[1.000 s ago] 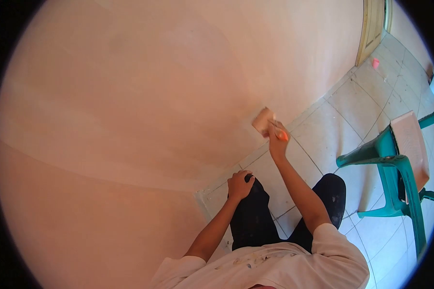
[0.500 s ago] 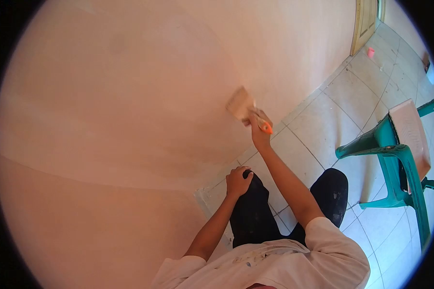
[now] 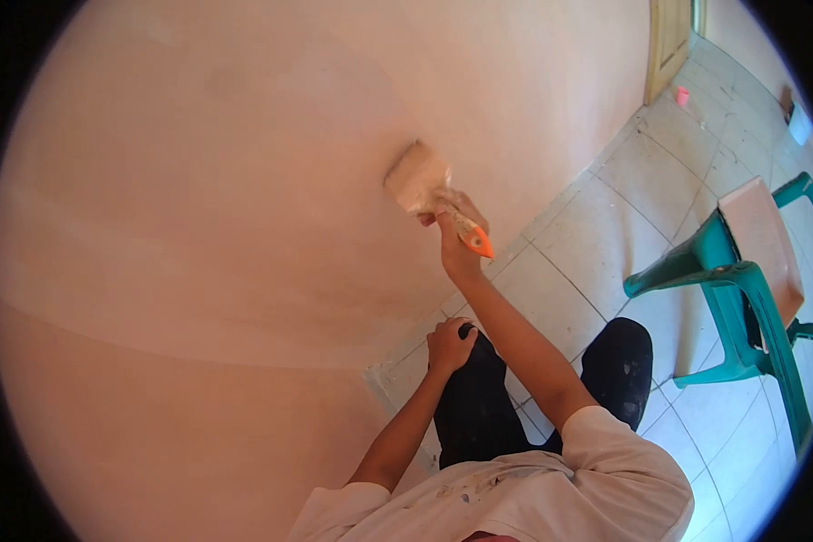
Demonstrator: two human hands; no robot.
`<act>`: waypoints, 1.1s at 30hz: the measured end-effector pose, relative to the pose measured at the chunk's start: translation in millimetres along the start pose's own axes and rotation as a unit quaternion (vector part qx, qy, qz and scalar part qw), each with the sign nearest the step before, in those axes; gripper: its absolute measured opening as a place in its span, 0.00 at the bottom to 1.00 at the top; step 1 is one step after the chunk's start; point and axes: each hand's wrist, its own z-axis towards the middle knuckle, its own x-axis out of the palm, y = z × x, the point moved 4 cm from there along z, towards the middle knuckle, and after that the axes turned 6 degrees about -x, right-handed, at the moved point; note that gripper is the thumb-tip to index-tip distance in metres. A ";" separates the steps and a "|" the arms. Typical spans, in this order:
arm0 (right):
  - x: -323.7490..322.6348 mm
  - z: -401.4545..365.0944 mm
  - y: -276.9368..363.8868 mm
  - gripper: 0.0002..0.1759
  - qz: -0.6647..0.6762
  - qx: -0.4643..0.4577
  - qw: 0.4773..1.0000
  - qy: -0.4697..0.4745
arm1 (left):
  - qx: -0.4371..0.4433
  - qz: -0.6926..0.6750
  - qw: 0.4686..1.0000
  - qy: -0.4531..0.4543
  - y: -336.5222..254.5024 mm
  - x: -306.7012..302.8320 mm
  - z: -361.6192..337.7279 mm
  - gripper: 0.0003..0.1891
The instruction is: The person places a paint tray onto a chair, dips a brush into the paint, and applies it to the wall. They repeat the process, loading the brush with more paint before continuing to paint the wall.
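My right hand (image 3: 456, 215) is closed round the handle of a wide paintbrush (image 3: 418, 178), whose orange handle end sticks out below the palm. The bristles point up and left against the pale pinkish wall (image 3: 244, 199). My left hand (image 3: 449, 345) rests on my left knee (image 3: 470, 379) in black trousers, its fingers bent over the knee, with no tool seen in it.
On the right, a green plastic chair (image 3: 741, 280) holds a pinkish flat container (image 3: 768, 239). Tiled floor (image 3: 560, 262) runs along the wall. A small pink cup (image 3: 682, 96) lies near a wooden door (image 3: 668, 45) at the top right.
My right hand and the paintbrush have moved left and slightly up across the wall. My left hand stays on the knee. The view has shifted a little.
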 end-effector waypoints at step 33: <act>-374.7 235.5 475.0 0.16 -0.793 0.261 0.550 -0.008 | -0.016 0.070 0.995 0.070 -23.0 25.1 18.6 0.19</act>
